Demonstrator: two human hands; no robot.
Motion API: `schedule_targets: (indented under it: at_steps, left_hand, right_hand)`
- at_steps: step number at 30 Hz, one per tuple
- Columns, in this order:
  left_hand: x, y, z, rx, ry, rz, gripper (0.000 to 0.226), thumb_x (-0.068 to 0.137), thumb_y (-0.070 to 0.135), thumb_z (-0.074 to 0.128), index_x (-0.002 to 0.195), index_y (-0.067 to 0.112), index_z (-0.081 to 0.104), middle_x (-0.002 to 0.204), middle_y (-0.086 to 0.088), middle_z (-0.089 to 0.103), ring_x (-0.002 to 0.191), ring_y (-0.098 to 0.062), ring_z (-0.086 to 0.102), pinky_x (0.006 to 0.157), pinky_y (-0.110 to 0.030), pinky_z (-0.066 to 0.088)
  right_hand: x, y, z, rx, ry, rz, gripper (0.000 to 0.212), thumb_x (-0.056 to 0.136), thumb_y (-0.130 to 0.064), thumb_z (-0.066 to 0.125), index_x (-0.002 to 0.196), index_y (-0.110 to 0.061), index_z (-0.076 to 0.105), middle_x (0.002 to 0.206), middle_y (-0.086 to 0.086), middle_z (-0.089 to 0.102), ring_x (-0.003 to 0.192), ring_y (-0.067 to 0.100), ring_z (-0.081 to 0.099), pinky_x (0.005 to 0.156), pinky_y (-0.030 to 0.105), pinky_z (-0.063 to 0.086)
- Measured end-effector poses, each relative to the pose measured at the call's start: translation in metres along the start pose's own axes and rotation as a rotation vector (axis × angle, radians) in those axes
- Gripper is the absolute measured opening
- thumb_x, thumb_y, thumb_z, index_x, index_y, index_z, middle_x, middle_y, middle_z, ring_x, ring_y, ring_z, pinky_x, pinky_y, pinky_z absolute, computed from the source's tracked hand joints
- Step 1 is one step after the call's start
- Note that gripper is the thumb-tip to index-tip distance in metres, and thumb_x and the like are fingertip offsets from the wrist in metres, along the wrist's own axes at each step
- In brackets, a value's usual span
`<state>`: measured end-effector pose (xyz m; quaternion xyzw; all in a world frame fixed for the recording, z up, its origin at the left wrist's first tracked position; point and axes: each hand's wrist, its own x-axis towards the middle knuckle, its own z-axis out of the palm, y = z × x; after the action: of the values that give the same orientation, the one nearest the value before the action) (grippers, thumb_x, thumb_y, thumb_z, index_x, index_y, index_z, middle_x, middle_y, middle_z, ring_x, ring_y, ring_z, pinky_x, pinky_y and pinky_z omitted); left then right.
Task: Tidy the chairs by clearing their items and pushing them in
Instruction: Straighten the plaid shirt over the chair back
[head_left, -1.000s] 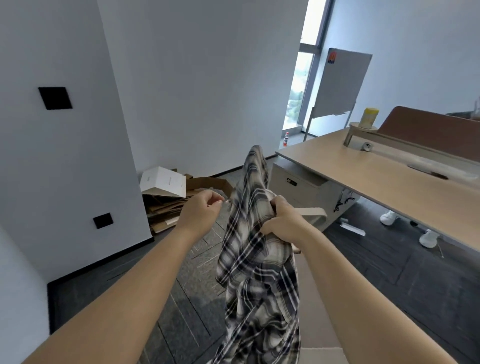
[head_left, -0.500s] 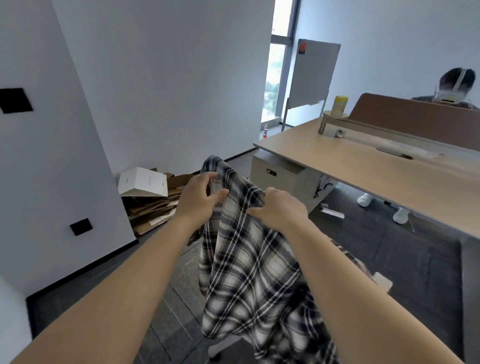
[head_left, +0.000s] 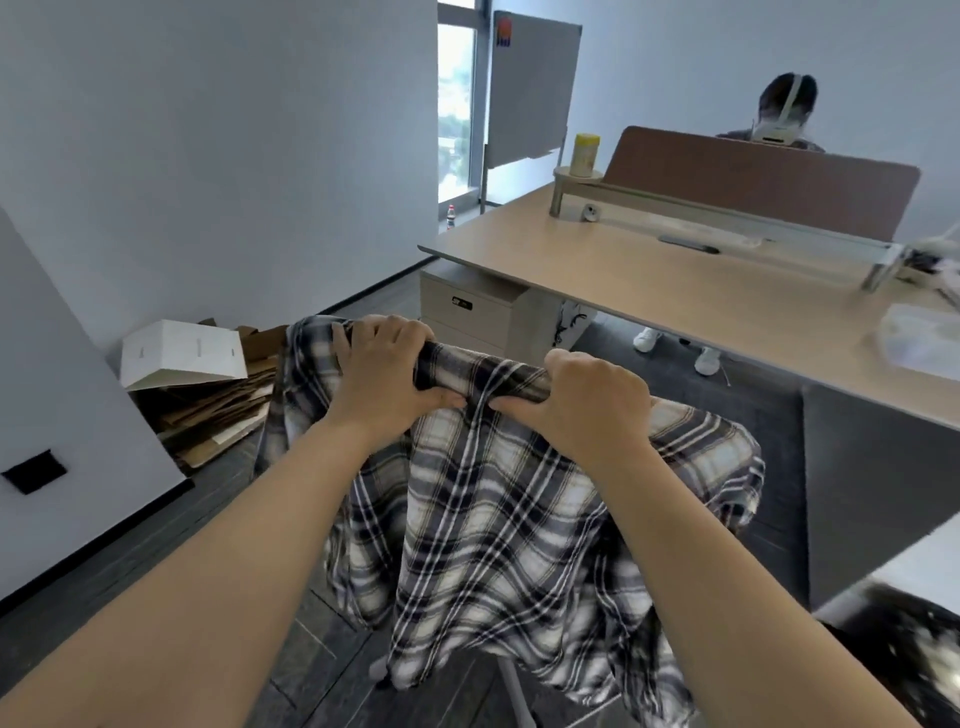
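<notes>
A black-and-white plaid shirt (head_left: 498, 530) hangs draped over the top of a chair's backrest in the middle of the head view and hides almost the whole chair. Only the chair's pale base leg (head_left: 511, 691) shows below the cloth. My left hand (head_left: 384, 379) grips the shirt-covered top edge on the left. Close beside it, my right hand (head_left: 582, 400) grips the same edge on the right. Both hands have their fingers curled over the cloth.
A wooden desk (head_left: 649, 280) stands ahead to the right with a drawer cabinet (head_left: 472, 312) under it and a brown divider (head_left: 758, 176). A person (head_left: 784, 109) sits behind the divider. Flattened cardboard and a white box (head_left: 182, 353) lie against the left wall.
The shirt went from being held up bunched in the air to lying spread over the backrest. Both hands came down onto its top edge, and the view swung toward the desk.
</notes>
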<state>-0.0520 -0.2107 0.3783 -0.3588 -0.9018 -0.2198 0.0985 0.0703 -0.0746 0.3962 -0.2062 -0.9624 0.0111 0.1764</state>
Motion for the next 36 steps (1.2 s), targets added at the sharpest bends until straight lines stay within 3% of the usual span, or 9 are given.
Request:
schedule_targets:
  at_steps: [3,7,12,18,25,28,30,33,36]
  left_hand:
    - [0.003,0.015,0.011,-0.044,0.002,0.012,0.067,0.066,0.041,0.071,0.116,0.004,0.046,0.127,-0.014,0.046,0.124,-0.033,0.027,0.103,-0.036,0.018]
    - [0.011,0.025,0.021,-0.032,0.022,0.042,0.07,0.064,0.041,0.073,0.113,-0.001,0.048,0.122,-0.02,0.048,0.118,-0.037,0.032,0.102,-0.04,0.023]
    - [0.029,0.038,0.032,0.004,0.016,0.08,0.069,0.066,0.041,0.072,0.115,0.0,0.047,0.126,-0.019,0.048,0.122,-0.037,0.032,0.099,-0.034,0.016]
    - [0.064,0.042,0.052,0.025,0.005,0.142,0.069,0.064,0.046,0.071,0.112,0.002,0.048,0.121,-0.018,0.052,0.119,-0.037,0.037,0.105,-0.048,0.027]
    - [0.098,0.048,0.07,0.012,-0.017,0.221,0.071,0.064,0.048,0.069,0.114,0.004,0.047,0.123,-0.018,0.051,0.121,-0.037,0.036,0.108,-0.06,0.023]
    - [0.111,0.063,0.077,-0.004,-0.052,0.227,0.069,0.067,0.048,0.068,0.116,0.005,0.045,0.125,-0.016,0.048,0.124,-0.035,0.032,0.108,-0.061,0.021]
    - [0.121,0.076,0.083,-0.009,-0.075,0.226,0.068,0.069,0.048,0.066,0.117,0.006,0.044,0.127,-0.015,0.047,0.126,-0.033,0.029,0.11,-0.061,0.018]
    - [0.136,0.096,0.094,0.006,-0.097,0.235,0.067,0.071,0.048,0.064,0.118,0.006,0.042,0.129,-0.014,0.044,0.128,-0.033,0.028,0.112,-0.065,0.008]
    - [0.153,0.114,0.107,0.0,-0.101,0.251,0.067,0.073,0.048,0.063,0.119,0.005,0.041,0.13,-0.015,0.044,0.128,-0.034,0.028,0.111,-0.066,0.003]
  right_hand:
    - [0.001,0.017,0.0,-0.004,0.014,0.03,0.065,0.063,-0.077,0.051,0.056,-0.016,0.03,0.056,-0.006,0.038,0.061,0.017,0.047,0.057,0.026,0.035]
    - [0.006,0.033,0.002,0.012,0.025,0.044,0.064,0.063,-0.076,0.053,0.064,-0.014,0.039,0.067,0.0,0.049,0.062,0.018,0.048,0.057,0.026,0.034]
    - [0.015,0.051,0.006,0.005,0.024,0.086,0.066,0.063,-0.075,0.053,0.054,-0.017,0.025,0.057,-0.004,0.039,0.062,0.019,0.048,0.058,0.028,0.034]
    - [0.032,0.069,0.01,-0.02,0.044,0.138,0.066,0.066,-0.074,0.054,0.053,-0.018,0.02,0.053,-0.006,0.029,0.062,0.02,0.046,0.064,0.028,0.032]
    - [0.047,0.084,0.013,-0.09,0.047,0.22,0.064,0.068,-0.073,0.051,0.054,-0.017,0.023,0.054,-0.006,0.03,0.062,0.018,0.045,0.063,0.031,0.035]
    - [0.05,0.094,0.017,-0.091,0.066,0.281,0.059,0.072,-0.07,0.05,0.073,-0.012,0.041,0.068,-0.001,0.043,0.071,0.021,0.045,0.082,0.037,0.038]
    - [0.052,0.106,0.018,-0.083,0.054,0.326,0.058,0.076,-0.066,0.051,0.092,-0.01,0.05,0.086,0.004,0.052,0.089,0.025,0.051,0.091,0.041,0.034]
    - [0.057,0.13,0.019,-0.108,0.01,0.351,0.061,0.08,-0.059,0.052,0.117,-0.011,0.048,0.115,0.006,0.058,0.112,0.027,0.048,0.099,0.043,0.031]
    - [0.066,0.157,0.021,-0.107,0.016,0.37,0.062,0.08,-0.058,0.053,0.12,-0.01,0.047,0.118,0.006,0.057,0.113,0.026,0.047,0.1,0.044,0.03]
